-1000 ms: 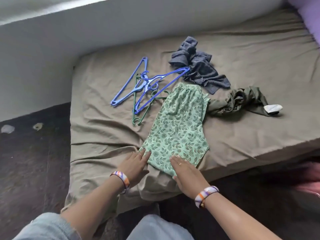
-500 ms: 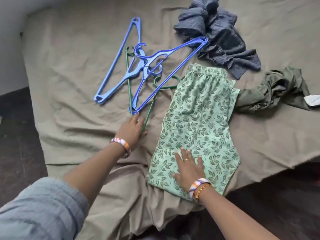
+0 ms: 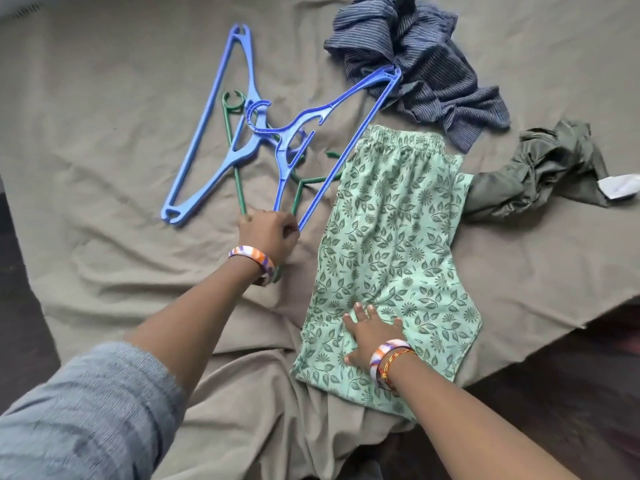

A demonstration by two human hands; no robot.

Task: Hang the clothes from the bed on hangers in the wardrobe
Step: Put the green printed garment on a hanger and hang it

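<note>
Head view: a bed (image 3: 104,98) under an olive-brown sheet, with clothes and hangers strewn across it and two hands at work.

Largest of the clothes is a folded green leaf-print garment (image 3: 391,244) lying flat near the bed's near edge; beyond it is a crumpled blue-grey striped garment (image 3: 426,67), and to the right, touching the green one's edge, a bunched olive garment (image 3: 540,171) with a white tag. Left of the print lie two blue hangers (image 3: 214,133), one (image 3: 346,112) with its far tip on the striped cloth, crossed over a green hanger (image 3: 231,133). The left hand (image 3: 268,237) has its fingers curled around the near corner of the hangers. The right hand (image 3: 372,336) rests flat, fingers straight, on the green garment's near end.
</note>
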